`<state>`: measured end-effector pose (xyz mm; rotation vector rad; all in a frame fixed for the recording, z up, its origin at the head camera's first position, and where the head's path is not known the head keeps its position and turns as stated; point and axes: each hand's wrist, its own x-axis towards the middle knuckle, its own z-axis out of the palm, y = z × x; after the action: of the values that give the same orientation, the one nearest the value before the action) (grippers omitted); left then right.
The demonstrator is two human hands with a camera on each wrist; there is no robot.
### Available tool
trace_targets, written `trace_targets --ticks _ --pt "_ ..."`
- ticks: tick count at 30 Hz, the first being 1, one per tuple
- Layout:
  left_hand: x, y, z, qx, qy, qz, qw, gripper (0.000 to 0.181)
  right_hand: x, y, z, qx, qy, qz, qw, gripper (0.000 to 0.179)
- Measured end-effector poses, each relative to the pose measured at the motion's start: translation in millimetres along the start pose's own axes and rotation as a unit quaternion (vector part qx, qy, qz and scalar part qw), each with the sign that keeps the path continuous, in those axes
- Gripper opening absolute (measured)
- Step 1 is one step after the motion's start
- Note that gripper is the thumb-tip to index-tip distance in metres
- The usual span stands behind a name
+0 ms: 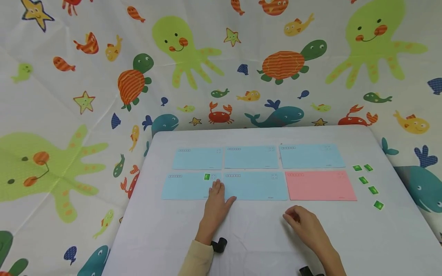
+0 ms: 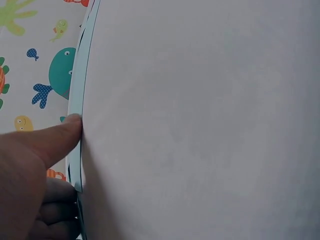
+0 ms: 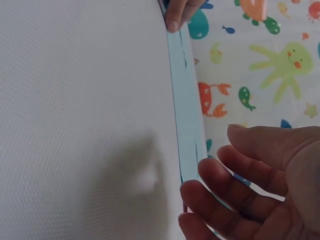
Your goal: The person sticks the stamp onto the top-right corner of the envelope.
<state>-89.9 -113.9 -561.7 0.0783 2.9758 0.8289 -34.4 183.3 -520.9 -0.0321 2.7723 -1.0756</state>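
Note:
My left hand [image 1: 216, 203] rests flat with straight fingers on the front-left blue envelope [image 1: 184, 189]. Its thumb reaches the edge of the front-middle blue envelope [image 1: 253, 191]. A small green stamp [image 1: 206, 176] lies on the front-left envelope, just beyond the left fingertips, beside the printed stamp box. My right hand [image 1: 308, 228] hovers over the white table in front of the pink envelope [image 1: 321, 188]. In the right wrist view, that hand's loosely curled fingers [image 3: 215, 200] hold nothing.
Three more blue envelopes [image 1: 198, 159] form the back row. Several loose green stamps [image 1: 373, 190] lie on the white table [image 1: 255, 234] to the right of the pink envelope. A cloth with sea animals [image 1: 207, 103] hangs behind the table.

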Motion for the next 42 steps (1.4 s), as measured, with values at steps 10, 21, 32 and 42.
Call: trace_targets --ticks 10,21,32,42 --pt "1.9 2.0 -1.5 0.011 -0.008 0.011 0.9998 0.074 -1.0 6.0 -9.6 -0.014 -0.004 0.007 0.9999 0.019" --pt "1.5 2.2 -1.5 0.028 -0.011 0.008 0.9995 0.075 -4.8 18.5 -26.2 -0.037 0.027 0.001 0.9989 0.025" --pt "-0.5 1.6 -3.0 0.022 -0.011 0.004 0.9997 0.075 -7.8 32.5 -43.9 -0.049 0.058 -0.002 0.9971 0.028" --pt "-2.5 3.0 -3.1 0.026 -0.006 0.011 0.9996 0.074 -6.8 47.3 -58.0 -0.043 0.095 0.013 0.9945 0.032"
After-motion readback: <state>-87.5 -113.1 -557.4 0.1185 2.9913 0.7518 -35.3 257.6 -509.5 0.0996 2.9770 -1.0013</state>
